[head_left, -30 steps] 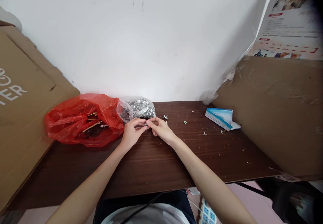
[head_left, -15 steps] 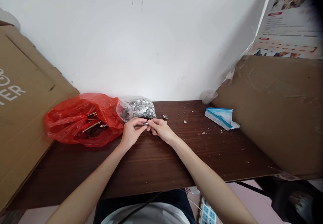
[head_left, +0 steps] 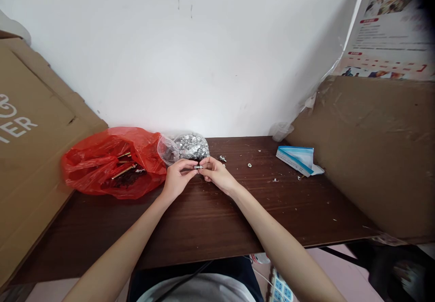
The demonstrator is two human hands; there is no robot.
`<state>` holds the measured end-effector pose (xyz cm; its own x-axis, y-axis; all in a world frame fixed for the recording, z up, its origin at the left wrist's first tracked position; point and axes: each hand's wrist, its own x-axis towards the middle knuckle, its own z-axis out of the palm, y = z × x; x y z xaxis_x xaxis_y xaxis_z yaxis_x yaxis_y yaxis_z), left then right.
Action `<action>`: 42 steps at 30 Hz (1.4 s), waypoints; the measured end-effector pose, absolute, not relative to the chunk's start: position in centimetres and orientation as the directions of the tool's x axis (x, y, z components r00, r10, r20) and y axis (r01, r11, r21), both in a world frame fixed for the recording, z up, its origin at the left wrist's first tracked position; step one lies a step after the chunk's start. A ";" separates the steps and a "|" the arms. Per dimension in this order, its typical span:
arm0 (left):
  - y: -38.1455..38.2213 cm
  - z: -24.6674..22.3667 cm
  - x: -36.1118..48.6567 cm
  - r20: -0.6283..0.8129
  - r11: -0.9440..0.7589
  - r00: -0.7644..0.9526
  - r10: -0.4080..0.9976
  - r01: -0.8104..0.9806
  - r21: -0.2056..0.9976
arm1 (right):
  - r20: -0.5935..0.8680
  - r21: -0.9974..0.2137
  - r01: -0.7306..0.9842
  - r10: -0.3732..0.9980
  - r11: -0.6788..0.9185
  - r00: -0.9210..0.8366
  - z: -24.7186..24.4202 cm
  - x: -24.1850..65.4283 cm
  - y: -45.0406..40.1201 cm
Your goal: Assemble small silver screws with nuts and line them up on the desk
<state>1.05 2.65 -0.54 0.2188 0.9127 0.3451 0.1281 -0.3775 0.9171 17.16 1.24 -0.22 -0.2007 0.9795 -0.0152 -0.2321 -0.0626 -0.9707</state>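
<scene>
**Both Hands Met on a Small Metal Fastener at the Back of the Surface**

White wall [head_left: 210,66] filled the background, with cardboard panels leaning in at the left [head_left: 30,157] and the right [head_left: 370,152]. Below it ran the dark wooden surface [head_left: 204,220], speckled with small debris. A red plastic bag [head_left: 112,163] lay at its back left with long brass-coloured bolts showing through the opening, and just beside it sat a clear bag of silvery hardware [head_left: 190,145]. A blue-and-white packet [head_left: 297,158] rested well apart to the right, and a few loose bits [head_left: 222,158] lay near the hands.

The left hand [head_left: 176,179] was closed in a pinch on one end of a small metal fastener [head_left: 197,167]; the right hand [head_left: 217,175] pinched the other end, fingertips nearly touching. The piece was held just above the surface, in front of the clear bag.

Judging by the opposed grips, the step in hand seemed to be fitting or threading two small parts together. A further move would call for steady fingertip twisting while keeping the parts aligned.
</scene>
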 end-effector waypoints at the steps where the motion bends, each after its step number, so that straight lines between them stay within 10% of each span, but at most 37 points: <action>1: 2.6 -0.5 1.0 0.345 -0.378 0.222 0.912 0.128 0.917 | -0.021 -0.971 -0.230 0.977 -0.071 -0.214 -0.2 17.2 1.2; 42: 2.6 -0.1 1.0 0.341 -0.362 0.205 0.917 0.074 0.929 | 0.028 -0.998 -0.051 0.987 0.020 -0.159 0.1 17.5 1.3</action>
<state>1.03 2.62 -0.13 0.2055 0.9173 0.3410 0.0735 -0.3619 0.9293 17.45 1.28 0.06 -0.1593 0.9868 0.0279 -0.0514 0.0199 -0.9985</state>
